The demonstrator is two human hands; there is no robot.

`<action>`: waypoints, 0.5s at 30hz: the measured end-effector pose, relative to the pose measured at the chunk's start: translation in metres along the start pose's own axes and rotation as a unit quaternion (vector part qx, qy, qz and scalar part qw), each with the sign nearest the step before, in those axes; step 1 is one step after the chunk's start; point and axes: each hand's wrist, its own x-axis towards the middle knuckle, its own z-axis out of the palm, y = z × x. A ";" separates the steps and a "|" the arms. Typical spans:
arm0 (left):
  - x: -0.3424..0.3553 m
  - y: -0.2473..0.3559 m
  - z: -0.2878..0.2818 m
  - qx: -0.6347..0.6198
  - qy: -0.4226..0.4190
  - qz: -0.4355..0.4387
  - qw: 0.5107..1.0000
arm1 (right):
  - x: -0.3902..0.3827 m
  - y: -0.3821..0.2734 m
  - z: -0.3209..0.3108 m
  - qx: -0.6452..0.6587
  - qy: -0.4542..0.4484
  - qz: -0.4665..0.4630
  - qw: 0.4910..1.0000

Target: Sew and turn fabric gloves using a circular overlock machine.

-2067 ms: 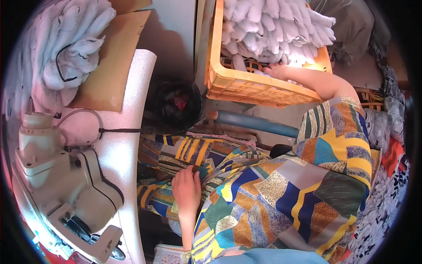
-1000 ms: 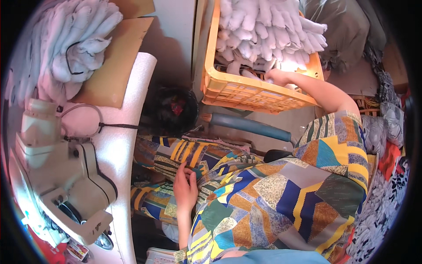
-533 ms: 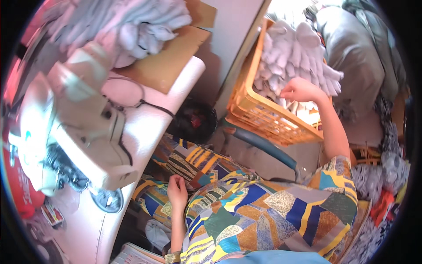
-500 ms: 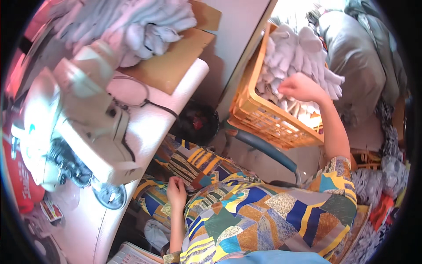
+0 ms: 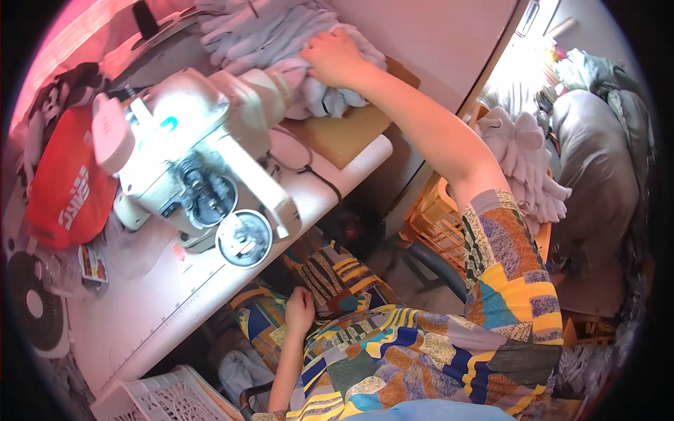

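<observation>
At the far side of the white table, my right hand [image 5: 335, 59] is closed on a glove at the edge of a heap of white knitted gloves [image 5: 263, 38]. Its fingertips are partly hidden among the gloves. The heap lies partly on a sheet of brown cardboard [image 5: 337, 137]. My left hand [image 5: 300, 312] rests on my lap over the patterned cloth, fingers curled, and nothing shows in it. Between the heap and me stands a pale sewing machine [image 5: 210, 133] with a round metal disc [image 5: 243, 238] at its near end.
Right of the table, an orange plastic crate [image 5: 439, 210] holds more white gloves [image 5: 519, 154]. Beyond it slump stuffed grey sacks [image 5: 593, 161]. A red bag [image 5: 74, 179] lies left of the machine. A white basket [image 5: 172, 400] sits below the table's near edge. A dark bin [image 5: 354, 228] is under the table.
My right hand has swung left from the gloves in the crate to the heap on the table. My view has turned left. My left hand stays on my lap.
</observation>
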 end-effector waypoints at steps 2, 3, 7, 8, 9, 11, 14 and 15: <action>-0.002 0.001 0.000 0.000 0.019 0.020 1.000 | 0.008 -0.002 0.002 -0.008 -0.073 0.030 0.997; -0.003 0.003 -0.002 0.007 0.017 0.018 1.000 | 0.010 0.001 -0.002 0.013 -0.092 0.045 0.995; -0.005 0.003 -0.003 0.032 0.001 0.024 0.999 | 0.005 0.038 -0.007 0.092 0.107 0.108 0.984; -0.006 0.002 -0.004 0.035 -0.002 0.026 0.999 | 0.005 0.041 -0.014 0.109 0.181 0.128 0.969; -0.006 0.002 -0.004 0.038 -0.005 0.029 0.999 | 0.005 0.041 -0.021 0.054 0.241 0.181 0.952; -0.005 -0.002 -0.001 0.038 -0.006 0.037 0.999 | 0.002 0.043 -0.038 -0.058 0.355 0.283 0.889; -0.002 -0.001 0.004 0.036 -0.008 0.053 0.998 | -0.012 0.068 -0.063 0.093 0.459 0.365 0.804; -0.004 -0.002 0.003 0.036 -0.002 0.052 0.998 | -0.016 0.064 -0.076 0.201 0.454 0.392 0.774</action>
